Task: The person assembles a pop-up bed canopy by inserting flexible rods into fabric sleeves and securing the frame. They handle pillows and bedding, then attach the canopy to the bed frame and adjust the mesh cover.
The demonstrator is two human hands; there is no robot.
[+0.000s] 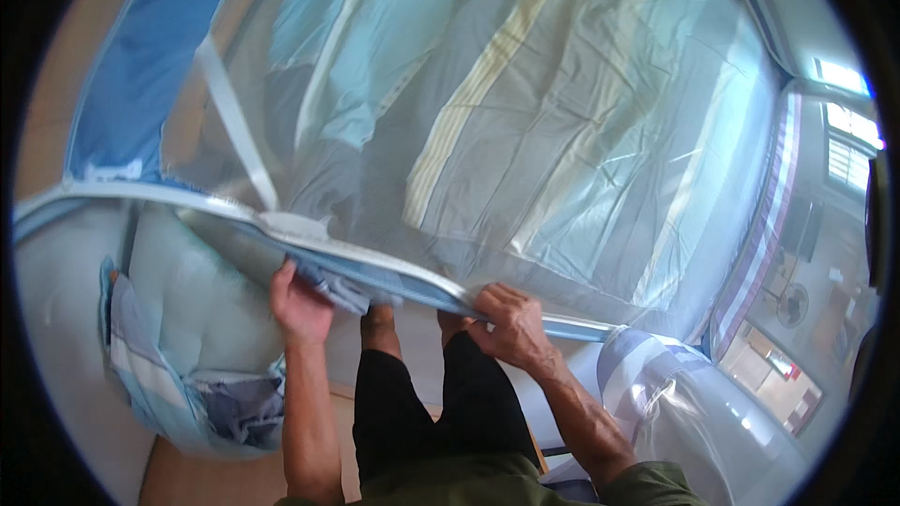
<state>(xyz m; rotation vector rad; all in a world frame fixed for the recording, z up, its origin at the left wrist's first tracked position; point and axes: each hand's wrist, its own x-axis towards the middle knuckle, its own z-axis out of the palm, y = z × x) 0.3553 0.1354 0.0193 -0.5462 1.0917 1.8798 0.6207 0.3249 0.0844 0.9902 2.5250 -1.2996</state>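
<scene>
Mosquito net [548, 145], one in number, sheer, fills most of the view from 10 o'clock round to 3, its near edge crossing at 6 o'clock, just above the wearer's legs. That edge carries one blue-and-white band [403, 274].

Grip, right hand [511, 323], at 5 o'clock: fingers curled closed over the band, knuckles up, pinching the net's edge. Grip, left hand [302, 307], at 8 o'clock: palm turned partly up, touching one bunched grey-blue cloth [337, 292] just below the band. Its fingertips are hidden there; how far they are closed cannot be told.

Count of other items: one striped sheet [492, 70] in grey, pale blue and yellow, creased, seen through the net; one white strap [234, 126] at 10 o'clock, slanting down to the band; one blue panel [141, 66], also at 10 o'clock. One striped cloth bundle [155, 384] lies at 8 o'clock, near the left forearm. One white bundle [670, 394], with a sheen, sits at 4 o'clock, beside the right forearm. One fan [792, 305] stands well apart, between 3 and 4 o'clock. One window [848, 145] shows bright between 2 and 3 o'clock.
</scene>
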